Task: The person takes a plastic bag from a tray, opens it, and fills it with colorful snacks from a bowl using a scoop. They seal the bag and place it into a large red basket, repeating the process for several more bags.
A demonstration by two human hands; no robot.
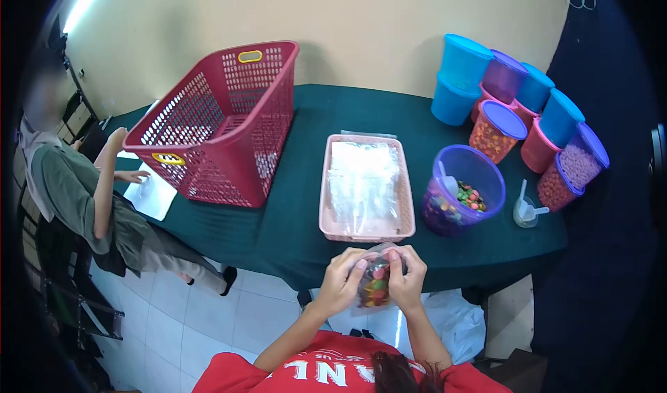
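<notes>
On the green table [306, 219] stand, from largest down, a red basket [222, 125], a pink tray [366, 230] of clear bags, and an open purple tub [464, 191] of coloured candies with a scoop. Just in front of the table's near edge, the left hand [342, 282] and right hand [406, 278] pinch the top of a small candy-filled bag [375, 285]. Sealing it well probably means keeping it upright and pressing evenly along the strip.
</notes>
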